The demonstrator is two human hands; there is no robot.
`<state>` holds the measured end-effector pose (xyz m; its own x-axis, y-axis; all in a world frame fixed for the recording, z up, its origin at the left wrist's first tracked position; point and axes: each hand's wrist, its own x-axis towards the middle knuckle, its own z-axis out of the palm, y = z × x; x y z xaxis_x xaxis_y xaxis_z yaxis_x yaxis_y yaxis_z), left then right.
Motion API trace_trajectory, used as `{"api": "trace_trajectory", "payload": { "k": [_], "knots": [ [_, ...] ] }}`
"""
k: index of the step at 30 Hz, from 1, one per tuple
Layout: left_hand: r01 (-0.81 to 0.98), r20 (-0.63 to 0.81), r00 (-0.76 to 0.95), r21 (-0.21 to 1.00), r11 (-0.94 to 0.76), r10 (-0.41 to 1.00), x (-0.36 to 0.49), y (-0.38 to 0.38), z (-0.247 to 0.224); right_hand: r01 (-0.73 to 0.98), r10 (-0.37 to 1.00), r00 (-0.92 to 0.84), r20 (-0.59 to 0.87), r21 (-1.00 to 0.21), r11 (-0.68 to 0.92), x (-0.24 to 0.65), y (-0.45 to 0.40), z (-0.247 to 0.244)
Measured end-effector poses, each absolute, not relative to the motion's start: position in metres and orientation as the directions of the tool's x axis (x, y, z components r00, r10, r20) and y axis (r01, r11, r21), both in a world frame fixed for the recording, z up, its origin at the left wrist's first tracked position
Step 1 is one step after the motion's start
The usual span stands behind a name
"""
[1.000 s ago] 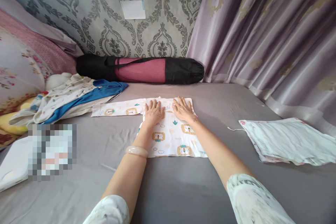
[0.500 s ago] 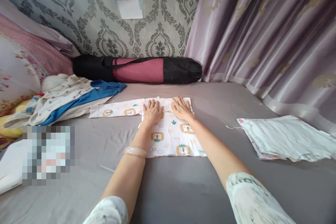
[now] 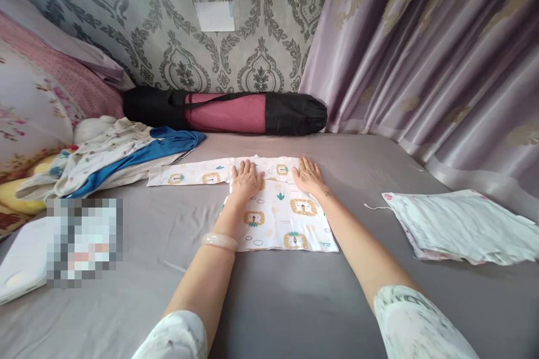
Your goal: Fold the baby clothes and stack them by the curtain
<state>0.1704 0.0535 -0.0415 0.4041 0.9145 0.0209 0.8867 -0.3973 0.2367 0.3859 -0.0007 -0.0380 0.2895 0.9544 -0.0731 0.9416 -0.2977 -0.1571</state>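
Observation:
A small white long-sleeved shirt (image 3: pixel 278 219) printed with lion faces lies flat on the grey bed sheet (image 3: pixel 286 303). One sleeve (image 3: pixel 189 173) stretches out to the left; no sleeve shows on the right side, where the body's edge is straight. My left hand (image 3: pixel 246 179) rests palm down on the upper left of the shirt, fingers spread, near where the sleeve joins. At the shirt's upper right edge my right hand (image 3: pixel 310 176) lies flat, fingers extended, partly on the cloth and partly past it.
A stack of folded pale cloth (image 3: pixel 458 227) lies at the right, with a string at its corner. Loose clothes (image 3: pixel 113 157), one blue, are heaped at the left. Behind them a black and pink rolled bag (image 3: pixel 225 112) lies along the wall. A white object (image 3: pixel 25 258) is at the lower left.
My right hand has slid rightward over the shirt to its right edge. My left hand stays on the upper left part. The view has shifted slightly.

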Motion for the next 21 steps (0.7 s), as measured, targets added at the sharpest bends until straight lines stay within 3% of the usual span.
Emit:
{"api": "trace_trajectory", "payload": {
  "k": [6, 11, 16, 21],
  "knots": [
    [0.874, 0.017, 0.395, 0.300, -0.382, 0.918, 0.170, 0.054, -0.038, 0.943, 0.949, 0.293, -0.114, -0.132, -0.306, 0.387, 0.001, -0.033],
    [0.853, -0.003, 0.320, 0.435, -0.287, 0.948, 0.157, 0.058, -0.016, 0.954, 0.960, 0.276, -0.055, -0.107, -0.280, 0.366, 0.001, -0.023],
    [0.788, 0.069, 0.243, 0.568, -0.238, 0.968, 0.123, 0.061, 0.009, 0.971, 0.985, 0.152, -0.077, -0.177, -0.164, 0.332, 0.008, -0.015],
    [0.686, 0.046, 0.129, 0.717, -0.123, 0.991, 0.088, 0.062, 0.014, 0.959, 0.974, 0.195, -0.118, -0.187, -0.214, 0.325, 0.018, -0.021]
  ]
}}
